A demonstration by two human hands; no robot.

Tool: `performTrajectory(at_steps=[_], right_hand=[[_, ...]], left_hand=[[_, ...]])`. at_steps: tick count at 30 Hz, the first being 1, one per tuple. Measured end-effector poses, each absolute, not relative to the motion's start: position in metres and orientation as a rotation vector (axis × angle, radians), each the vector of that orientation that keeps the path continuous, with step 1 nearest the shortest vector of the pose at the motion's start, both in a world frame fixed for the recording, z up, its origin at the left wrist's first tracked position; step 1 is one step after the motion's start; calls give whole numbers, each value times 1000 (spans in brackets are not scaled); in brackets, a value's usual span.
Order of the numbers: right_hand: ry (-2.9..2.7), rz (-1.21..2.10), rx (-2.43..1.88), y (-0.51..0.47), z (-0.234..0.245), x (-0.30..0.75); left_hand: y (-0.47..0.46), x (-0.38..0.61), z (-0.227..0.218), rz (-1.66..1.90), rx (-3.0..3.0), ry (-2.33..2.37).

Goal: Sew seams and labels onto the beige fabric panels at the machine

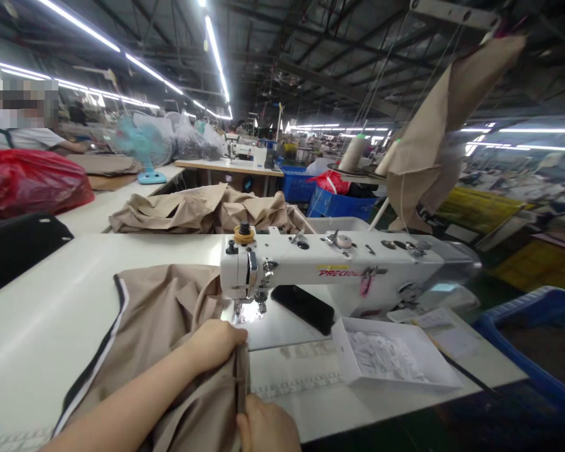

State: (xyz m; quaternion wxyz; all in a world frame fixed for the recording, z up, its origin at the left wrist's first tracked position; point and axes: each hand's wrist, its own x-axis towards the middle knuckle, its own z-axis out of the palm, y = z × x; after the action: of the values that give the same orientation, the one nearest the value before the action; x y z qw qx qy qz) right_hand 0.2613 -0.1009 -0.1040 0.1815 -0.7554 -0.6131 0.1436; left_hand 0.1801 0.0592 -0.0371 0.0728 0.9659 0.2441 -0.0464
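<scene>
While the left forearm point(122, 395) angles in from the lower left, the left hand point(214, 345) curls closed on a fold of beige fabric point(169, 320); the right hand point(266, 427), just below, grips that fold, with a white sewing machine point(329, 260) just ahead.

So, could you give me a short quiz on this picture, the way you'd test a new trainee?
1. What kind of machine is the white machine on the table?
2. True or false: the left hand and the right hand are both holding the tan cloth.
3. What colour is the fan further back: A red, B blue, or C black?

Key: 1 a sewing machine; 2 true; 3 B.
</scene>
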Motion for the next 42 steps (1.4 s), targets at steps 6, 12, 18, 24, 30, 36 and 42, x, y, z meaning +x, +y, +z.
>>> performTrajectory(at_steps=[6, 12, 18, 24, 30, 36, 42], right_hand=[[-1884, 351, -2208, -61, -62, 267], [-1965, 329, -1786, -55, -76, 293], [-1906, 394, -1788, -55, -80, 294], [-1907, 385, -1846, -48, -78, 296], [-1936, 290, -1891, -48, -80, 296], [-1953, 205, -1911, -45, -80, 300], [-1915, 200, -1845, -54, -89, 302]], left_hand=[[94, 175, -36, -56, 2707, 1086], [106, 182, -37, -46, 2594, 1185], [118, 187, -37, -105, 2571, 1101], [136, 198, -43, -57, 2612, 1037], [145, 199, -53, -28, 2634, 976], [143, 194, -46, 32, 2711, 1036], [77, 160, -24, 137, 2857, 784]])
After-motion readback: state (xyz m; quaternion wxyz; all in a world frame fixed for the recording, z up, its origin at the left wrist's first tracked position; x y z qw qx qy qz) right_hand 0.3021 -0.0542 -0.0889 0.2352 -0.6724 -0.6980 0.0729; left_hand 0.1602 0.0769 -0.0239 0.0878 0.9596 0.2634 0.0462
